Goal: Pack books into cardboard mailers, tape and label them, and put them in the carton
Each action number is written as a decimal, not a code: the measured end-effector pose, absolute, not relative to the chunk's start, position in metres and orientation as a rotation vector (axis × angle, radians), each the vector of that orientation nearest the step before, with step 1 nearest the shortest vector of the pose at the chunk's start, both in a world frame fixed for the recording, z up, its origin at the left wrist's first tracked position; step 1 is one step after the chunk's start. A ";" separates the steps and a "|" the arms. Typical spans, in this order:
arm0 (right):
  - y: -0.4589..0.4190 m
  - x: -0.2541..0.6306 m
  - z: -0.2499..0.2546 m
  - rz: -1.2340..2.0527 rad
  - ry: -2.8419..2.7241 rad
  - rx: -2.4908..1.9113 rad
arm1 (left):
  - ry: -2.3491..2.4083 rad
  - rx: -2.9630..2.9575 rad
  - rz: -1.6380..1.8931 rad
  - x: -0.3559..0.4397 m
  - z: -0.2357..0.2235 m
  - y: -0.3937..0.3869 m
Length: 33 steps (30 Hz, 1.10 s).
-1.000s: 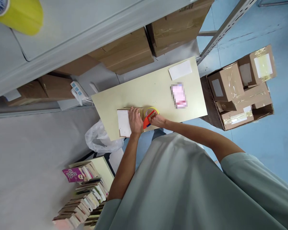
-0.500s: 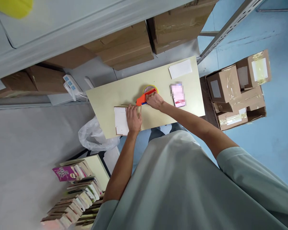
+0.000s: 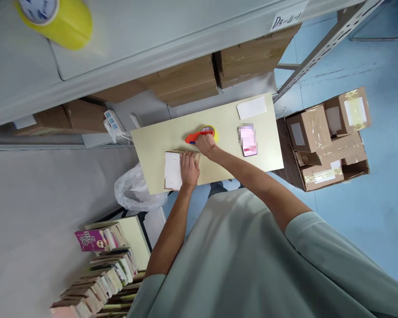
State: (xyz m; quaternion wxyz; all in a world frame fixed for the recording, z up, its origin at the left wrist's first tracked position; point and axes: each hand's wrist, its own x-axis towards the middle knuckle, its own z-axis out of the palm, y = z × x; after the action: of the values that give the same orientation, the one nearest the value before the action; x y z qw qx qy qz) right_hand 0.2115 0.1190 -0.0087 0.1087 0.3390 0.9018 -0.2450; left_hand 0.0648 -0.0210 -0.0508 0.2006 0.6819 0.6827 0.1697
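Note:
A small flat cardboard box (image 3: 173,171) with a white sheet on its upper face rests near the front edge of the cream table (image 3: 223,165). My left hand (image 3: 190,170) holds it down at its right end, fingers laid across the top and thumb along the side. Just beyond the box, my right hand (image 3: 206,145) grips an orange tape dispenser (image 3: 194,137) loaded with a yellow-edged roll of tape (image 3: 215,132). The dispenser's front end points left, near the box's far edge. Whether tape runs from it to the box I cannot tell.
To the right on the table lie a phone (image 3: 250,148) and a white paper (image 3: 252,107). A grey shelf (image 3: 172,39) overhangs the far side, bearing a yellow tape roll (image 3: 76,24). A large carton of boxes (image 3: 290,165) stands right; a plastic bag (image 3: 132,192) and books (image 3: 109,280) are left.
My right hand has moved the tape dispenser left and away from me, past the box's far edge. My left hand stays on the box. The camera view has shifted slightly.

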 end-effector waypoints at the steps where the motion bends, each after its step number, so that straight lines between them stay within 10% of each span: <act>1: 0.121 0.210 -0.004 -0.698 2.629 1.035 | 1.908 1.905 0.474 0.065 -0.050 -0.020; 11: 0.111 0.283 0.086 -0.688 2.505 1.387 | 2.028 1.911 0.808 0.124 0.016 0.016; 22: 0.234 0.296 0.237 -0.149 2.838 1.754 | 1.895 2.131 1.418 0.166 0.194 0.171; 33: 0.290 0.292 0.243 -0.165 2.833 1.976 | 2.094 2.123 1.468 0.131 0.230 0.132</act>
State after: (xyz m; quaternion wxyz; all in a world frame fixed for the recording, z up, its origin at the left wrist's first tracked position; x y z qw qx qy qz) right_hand 0.2925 0.2903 0.2430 -0.1578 0.5643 0.8090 -0.0470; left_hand 0.1307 0.1323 0.2300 -0.0910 0.6361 0.6274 0.4398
